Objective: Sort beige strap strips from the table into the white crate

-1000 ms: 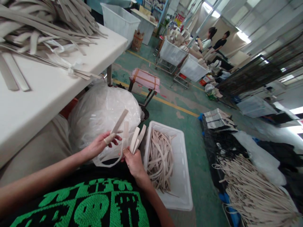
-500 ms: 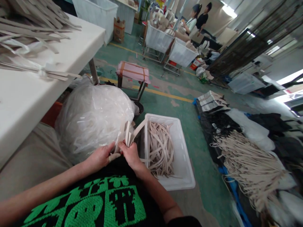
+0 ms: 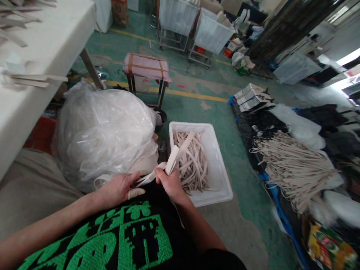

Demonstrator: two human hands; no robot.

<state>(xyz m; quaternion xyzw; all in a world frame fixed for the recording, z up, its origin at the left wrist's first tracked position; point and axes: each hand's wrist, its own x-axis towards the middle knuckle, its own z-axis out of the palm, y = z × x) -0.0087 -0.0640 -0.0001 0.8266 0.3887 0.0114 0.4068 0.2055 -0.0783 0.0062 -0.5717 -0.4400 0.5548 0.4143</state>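
Note:
Beige fabric straps (image 3: 172,159) stick up out of my right hand (image 3: 170,182), which is closed round them by the near side of a white plastic bin. My left hand (image 3: 120,187) is closed on the other part of the straps, close to my shirt; a pale covering shows on one of its fingers. Between the two hands the straps run in a short stretch, and a loop of strap shows behind my left hand. In the white bin (image 3: 221,168) lies a tangled heap of similar straps (image 3: 194,165).
A big clear plastic bag (image 3: 104,131) bulges left of the bin. Beyond it stands a pink-topped stool (image 3: 147,67). A white table (image 3: 64,33) with straps borders the left. Strap bundles (image 3: 292,168) cover a pallet at right. Wheeled bins (image 3: 178,18) stand farther back.
My right hand has moved right, away from my left hand, drawing the straps toward the bin. The gap between the hands has widened. The view has tipped downward.

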